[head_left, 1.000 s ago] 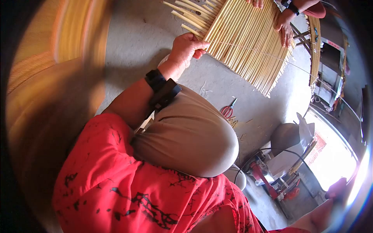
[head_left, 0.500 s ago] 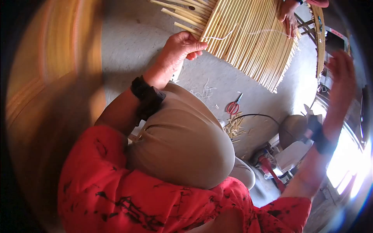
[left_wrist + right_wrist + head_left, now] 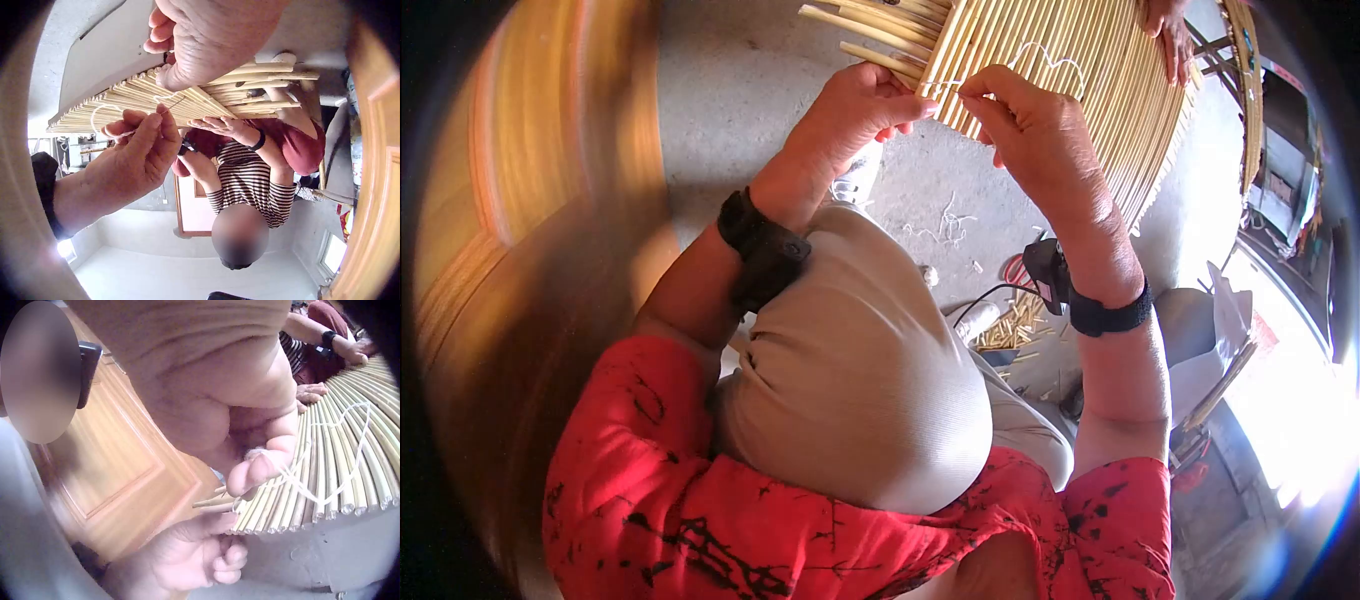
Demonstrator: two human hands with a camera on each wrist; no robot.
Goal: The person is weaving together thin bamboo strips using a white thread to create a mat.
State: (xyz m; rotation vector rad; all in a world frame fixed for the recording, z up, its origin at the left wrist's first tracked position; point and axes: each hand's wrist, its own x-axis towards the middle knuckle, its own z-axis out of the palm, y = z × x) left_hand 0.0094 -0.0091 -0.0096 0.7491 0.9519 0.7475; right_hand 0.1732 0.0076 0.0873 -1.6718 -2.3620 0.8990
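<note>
A mat of thin pale sticks [image 3: 1090, 40], laid side by side, slants across the top of the head view. My left hand [image 3: 850, 115] pinches its near left corner, thumb on top at the edge stick. Just to the right, my right hand [image 3: 1040, 135] pinches a white string [image 3: 325, 501] between thumb and fingers. From the edge stick by my left thumb, a short taut length runs to the right fingertips. The rest of the string loops loosely over the sticks. In the left wrist view, the right hand's [image 3: 128, 153] fingertips are close under the left thumb.
Another person's hands [image 3: 225, 127] rest on the mat's far side. Longer loose sticks [image 3: 875, 30] jut out at the left. Below on the floor lie red-handled scissors [image 3: 1013, 268], cut stick pieces [image 3: 1022, 325] and string scraps [image 3: 948, 222]. A wooden door [image 3: 119, 462] stands to the left.
My right hand has swung in from the far right to beside my left hand. The string, stretched long earlier, now lies in a slack loop. My left hand keeps its pinch on the corner.
</note>
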